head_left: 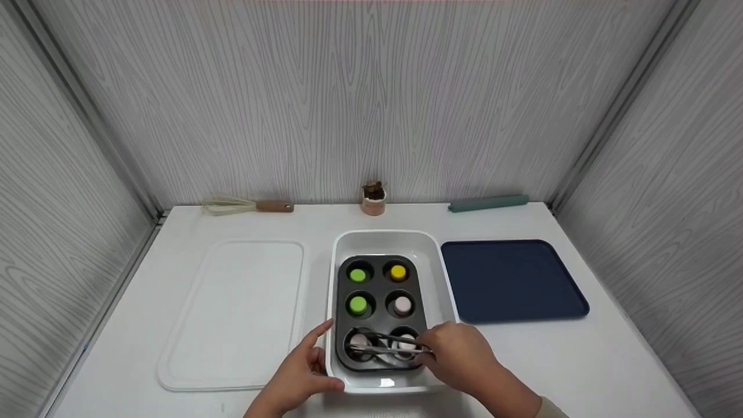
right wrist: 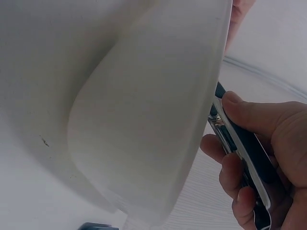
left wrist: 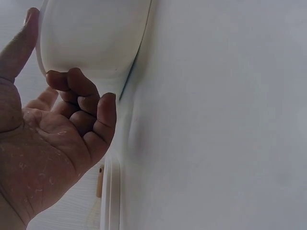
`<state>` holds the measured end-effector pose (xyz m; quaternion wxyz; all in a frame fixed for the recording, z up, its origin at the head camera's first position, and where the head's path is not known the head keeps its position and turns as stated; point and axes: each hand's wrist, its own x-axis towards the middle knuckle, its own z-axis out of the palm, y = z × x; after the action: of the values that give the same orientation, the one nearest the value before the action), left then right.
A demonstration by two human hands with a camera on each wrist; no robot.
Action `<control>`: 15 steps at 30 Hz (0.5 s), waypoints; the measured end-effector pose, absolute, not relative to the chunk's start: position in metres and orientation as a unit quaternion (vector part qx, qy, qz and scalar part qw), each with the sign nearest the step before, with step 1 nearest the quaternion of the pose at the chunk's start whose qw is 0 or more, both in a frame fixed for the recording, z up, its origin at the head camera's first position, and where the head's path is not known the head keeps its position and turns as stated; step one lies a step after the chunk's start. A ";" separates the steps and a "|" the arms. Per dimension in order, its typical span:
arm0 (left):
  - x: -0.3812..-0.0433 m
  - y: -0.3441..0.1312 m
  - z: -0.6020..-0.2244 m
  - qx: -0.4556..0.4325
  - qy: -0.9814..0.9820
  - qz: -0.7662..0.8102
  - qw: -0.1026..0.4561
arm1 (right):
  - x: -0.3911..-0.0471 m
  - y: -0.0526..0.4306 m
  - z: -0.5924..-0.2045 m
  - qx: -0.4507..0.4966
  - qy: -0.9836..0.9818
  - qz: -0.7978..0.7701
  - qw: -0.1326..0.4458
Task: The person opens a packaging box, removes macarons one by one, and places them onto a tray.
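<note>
A white basin [head_left: 438, 278] holds a dark muffin tin [head_left: 380, 284]. My left hand [head_left: 299, 368] grips the basin's near left corner, and in the left wrist view its curled fingers rest against the outer wall. My right hand [head_left: 461, 354] holds metal tongs [right wrist: 247, 148] over the tin's nearest row. The tong tips reach into the near left cup, around a pale pink round piece [head_left: 359, 341]. A whitish piece [head_left: 407, 342] in the near right cup is partly hidden behind the tongs. Further cups hold green pieces [head_left: 358, 305], a yellow one [head_left: 398, 273] and a pale pink one [head_left: 402, 306].
A white tray [head_left: 238, 313] lies left of the basin and a dark blue tray [head_left: 514, 281] to its right. Along the back edge are a whisk [head_left: 273, 206], a small potted plant [head_left: 374, 203] and a green rod-like item [head_left: 489, 202]. Grey wood-patterned panels [head_left: 371, 104] surround the table.
</note>
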<state>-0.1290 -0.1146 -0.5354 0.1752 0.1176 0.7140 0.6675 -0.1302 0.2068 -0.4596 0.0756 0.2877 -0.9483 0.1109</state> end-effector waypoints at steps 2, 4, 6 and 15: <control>-0.129 -0.115 -0.536 0.117 0.714 0.668 0.176 | -0.130 0.208 -0.459 0.285 -0.948 0.117 0.075; -0.129 -0.115 -0.536 0.118 0.712 0.669 0.178 | -0.130 0.209 -0.459 0.282 -0.948 0.123 0.076; -0.129 -0.115 -0.537 0.118 0.711 0.670 0.178 | -0.130 0.210 -0.458 0.279 -0.949 0.127 0.079; -0.130 -0.116 -0.538 0.127 0.714 0.666 0.176 | -0.133 0.228 -0.441 0.265 -0.944 0.150 0.127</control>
<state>-0.1302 -0.1159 -0.5377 0.1759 0.1270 0.7139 0.6658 -0.1326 0.2283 -0.4413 0.1269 0.2645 -0.9441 0.1504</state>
